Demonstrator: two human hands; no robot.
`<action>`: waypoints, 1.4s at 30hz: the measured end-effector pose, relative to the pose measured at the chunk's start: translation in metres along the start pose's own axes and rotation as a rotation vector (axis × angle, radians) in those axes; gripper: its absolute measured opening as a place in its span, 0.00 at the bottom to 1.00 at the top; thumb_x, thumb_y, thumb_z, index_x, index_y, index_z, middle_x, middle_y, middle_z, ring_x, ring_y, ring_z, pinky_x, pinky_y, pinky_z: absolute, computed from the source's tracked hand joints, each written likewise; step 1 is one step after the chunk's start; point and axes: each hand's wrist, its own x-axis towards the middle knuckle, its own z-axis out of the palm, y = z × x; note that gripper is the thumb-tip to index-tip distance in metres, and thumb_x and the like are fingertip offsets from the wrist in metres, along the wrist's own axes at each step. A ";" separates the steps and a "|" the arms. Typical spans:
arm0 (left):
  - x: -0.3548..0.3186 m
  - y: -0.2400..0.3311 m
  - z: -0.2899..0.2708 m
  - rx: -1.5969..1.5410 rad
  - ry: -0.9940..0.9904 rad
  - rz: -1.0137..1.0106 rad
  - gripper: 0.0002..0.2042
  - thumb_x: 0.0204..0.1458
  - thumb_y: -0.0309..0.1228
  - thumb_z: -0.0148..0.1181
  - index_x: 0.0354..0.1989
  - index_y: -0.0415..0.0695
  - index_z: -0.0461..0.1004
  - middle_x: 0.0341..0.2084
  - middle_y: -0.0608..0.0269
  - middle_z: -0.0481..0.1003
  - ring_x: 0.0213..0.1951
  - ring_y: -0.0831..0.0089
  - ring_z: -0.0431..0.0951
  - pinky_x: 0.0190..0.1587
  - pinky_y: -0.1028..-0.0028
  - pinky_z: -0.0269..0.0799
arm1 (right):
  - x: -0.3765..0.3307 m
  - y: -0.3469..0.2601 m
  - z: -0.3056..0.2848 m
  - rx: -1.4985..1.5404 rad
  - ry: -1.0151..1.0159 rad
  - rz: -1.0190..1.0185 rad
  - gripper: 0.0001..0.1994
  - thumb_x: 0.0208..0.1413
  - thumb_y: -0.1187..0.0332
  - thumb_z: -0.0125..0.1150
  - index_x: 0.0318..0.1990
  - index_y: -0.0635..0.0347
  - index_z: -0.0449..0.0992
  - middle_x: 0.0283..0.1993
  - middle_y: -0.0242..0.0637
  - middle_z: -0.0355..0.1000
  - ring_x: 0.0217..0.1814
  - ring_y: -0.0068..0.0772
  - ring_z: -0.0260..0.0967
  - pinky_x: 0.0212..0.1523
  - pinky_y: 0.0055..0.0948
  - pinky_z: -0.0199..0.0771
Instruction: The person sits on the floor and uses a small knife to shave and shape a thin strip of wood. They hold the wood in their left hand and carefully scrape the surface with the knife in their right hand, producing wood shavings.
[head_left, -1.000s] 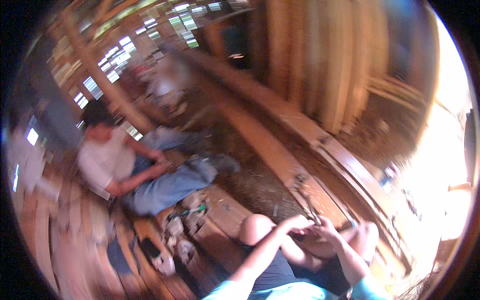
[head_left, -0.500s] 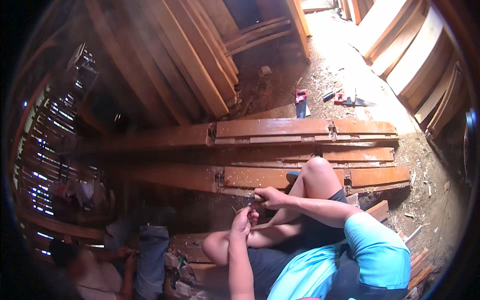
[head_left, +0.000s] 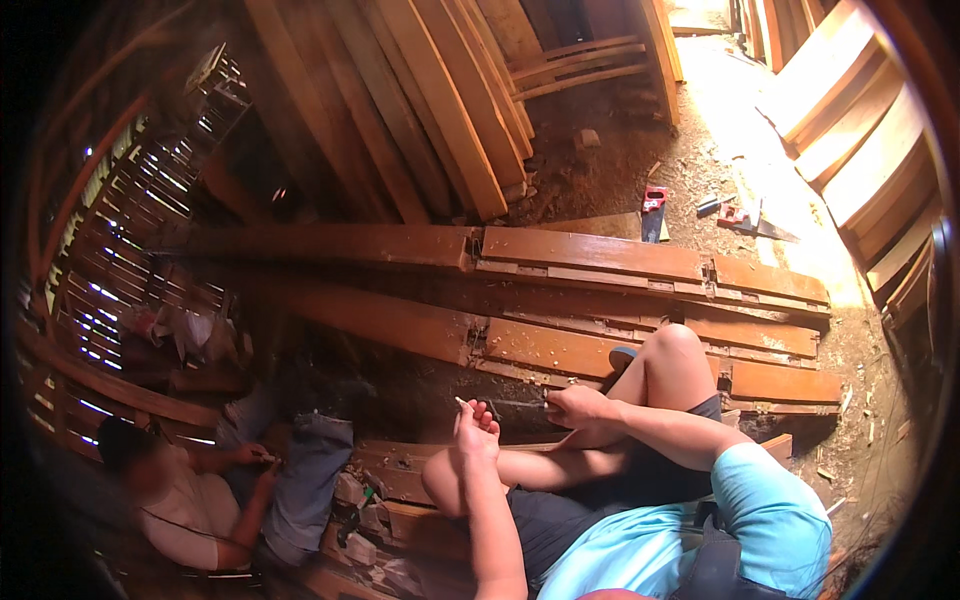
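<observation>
My left hand (head_left: 477,432) is raised palm up above my bent knees, its fingers curled. A small pale stick (head_left: 460,401) shows at its fingertips; its kind is too small to tell. To the right, my right hand (head_left: 582,408) is closed round a slim dark tool (head_left: 522,405) that points left toward the left hand. The fingers hide most of its handle, and I cannot tell what kind of tool it is. Just beyond both hands lies a notched wooden beam (head_left: 560,348) strewn with shavings. A second notched beam (head_left: 600,252) lies farther off, roughly alongside.
Two red-handled handsaws, one upright in view (head_left: 653,205) and one lying sideways (head_left: 740,217), rest on the chip-covered ground past the beams. Planks (head_left: 430,100) lean at the back, and more boards (head_left: 850,110) stand at right. Another person (head_left: 190,500) sits at lower left.
My hands have moved apart, the left one turning palm up and the right one shifting right with the tool. The view has swung left, showing more of the other person.
</observation>
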 end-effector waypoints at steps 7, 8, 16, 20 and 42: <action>0.006 -0.007 0.004 0.077 -0.075 0.103 0.11 0.52 0.38 0.60 0.40 0.48 0.72 0.32 0.72 0.74 0.31 0.80 0.73 0.27 0.79 0.66 | 0.006 0.012 0.013 -0.041 0.023 0.001 0.13 0.51 0.62 0.53 0.43 0.55 0.68 0.33 0.50 0.73 0.38 0.56 0.71 0.38 0.49 0.71; 0.004 -0.007 0.008 0.080 -0.079 0.092 0.13 0.51 0.38 0.62 0.41 0.47 0.72 0.32 0.71 0.74 0.30 0.80 0.72 0.27 0.80 0.66 | 0.002 0.010 0.012 0.054 0.054 -0.010 0.14 0.50 0.65 0.53 0.46 0.53 0.68 0.33 0.48 0.74 0.37 0.55 0.72 0.37 0.48 0.72; -0.002 -0.005 0.004 0.116 0.021 0.122 0.10 0.58 0.40 0.52 0.42 0.50 0.72 0.29 0.74 0.74 0.25 0.86 0.71 0.24 0.82 0.66 | 0.006 -0.010 0.001 -0.004 0.226 -0.140 0.22 0.50 0.71 0.52 0.55 0.42 0.66 0.39 0.42 0.70 0.38 0.48 0.71 0.35 0.44 0.73; -0.006 -0.004 0.009 0.181 0.074 0.152 0.10 0.59 0.41 0.51 0.40 0.50 0.72 0.26 0.75 0.72 0.23 0.87 0.69 0.23 0.84 0.65 | 0.002 -0.018 -0.002 -0.046 0.219 -0.152 0.19 0.53 0.69 0.53 0.54 0.46 0.67 0.39 0.43 0.70 0.39 0.48 0.70 0.36 0.42 0.72; 0.006 -0.016 0.022 0.582 0.011 0.282 0.11 0.60 0.38 0.47 0.33 0.45 0.71 0.19 0.75 0.67 0.20 0.88 0.65 0.21 0.86 0.61 | 0.012 -0.012 0.002 -0.187 0.318 -0.073 0.20 0.56 0.66 0.52 0.57 0.36 0.66 0.30 0.40 0.66 0.26 0.45 0.69 0.23 0.40 0.70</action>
